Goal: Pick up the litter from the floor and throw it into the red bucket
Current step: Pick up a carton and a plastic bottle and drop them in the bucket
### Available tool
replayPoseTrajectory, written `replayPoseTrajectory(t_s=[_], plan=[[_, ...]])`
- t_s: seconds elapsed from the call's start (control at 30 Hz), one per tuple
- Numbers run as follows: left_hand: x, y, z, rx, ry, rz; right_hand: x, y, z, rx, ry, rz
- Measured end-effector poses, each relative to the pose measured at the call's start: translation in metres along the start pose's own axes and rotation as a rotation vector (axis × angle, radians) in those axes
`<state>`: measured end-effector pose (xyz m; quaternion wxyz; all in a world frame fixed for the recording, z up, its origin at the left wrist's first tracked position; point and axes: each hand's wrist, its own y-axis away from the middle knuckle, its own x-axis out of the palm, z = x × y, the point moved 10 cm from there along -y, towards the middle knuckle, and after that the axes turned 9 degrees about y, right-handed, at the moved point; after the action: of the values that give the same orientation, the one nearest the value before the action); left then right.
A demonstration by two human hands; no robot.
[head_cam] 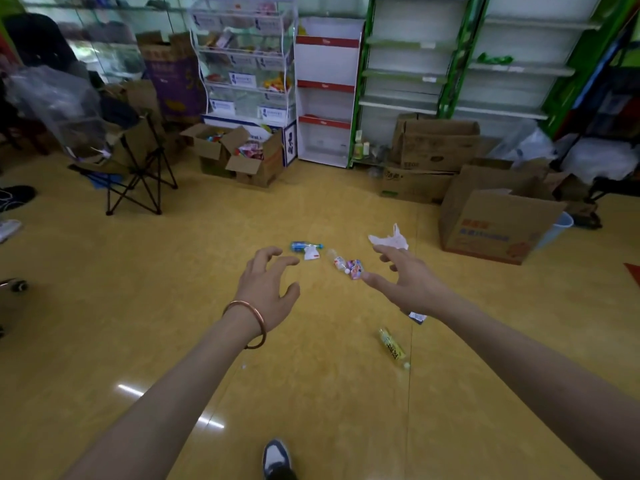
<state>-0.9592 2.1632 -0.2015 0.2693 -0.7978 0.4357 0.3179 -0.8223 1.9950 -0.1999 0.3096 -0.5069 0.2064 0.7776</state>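
Litter lies on the yellow floor ahead. A blue bottle [302, 246] lies beside a white scrap [311, 253]. A clear bottle [338, 261] touches a crumpled pink wrapper [355, 269]. A white plastic bag [390, 239] sits further right. A yellow-labelled bottle [392, 347] lies nearer me, and a small white-blue packet [417, 317] peeks out under my right wrist. My left hand [268, 292], with a copper bangle, is open above the floor. My right hand [407, 280] is open too, fingers spread near the wrapper. No red bucket is in view.
Cardboard boxes [491, 220] stand at the right, with a pale blue bin [557, 228] behind. More boxes [242, 157] and shelves line the back wall. A folding chair [135, 168] is at the left. My shoe [276, 457] shows at the bottom.
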Motion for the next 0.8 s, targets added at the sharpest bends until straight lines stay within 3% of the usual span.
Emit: replayPoseTrajectory(t_s=[0.5,0.8], plan=[[-0.052,-0.252,0.075,0.075,0.041,0.065,-0.009,-0.244,0.034,0.058,0.029,-0.018],[-0.023,-0.362,0.097,0.088,0.078,0.129,-0.007,-0.356,0.003,0.097,0.017,-0.012]])
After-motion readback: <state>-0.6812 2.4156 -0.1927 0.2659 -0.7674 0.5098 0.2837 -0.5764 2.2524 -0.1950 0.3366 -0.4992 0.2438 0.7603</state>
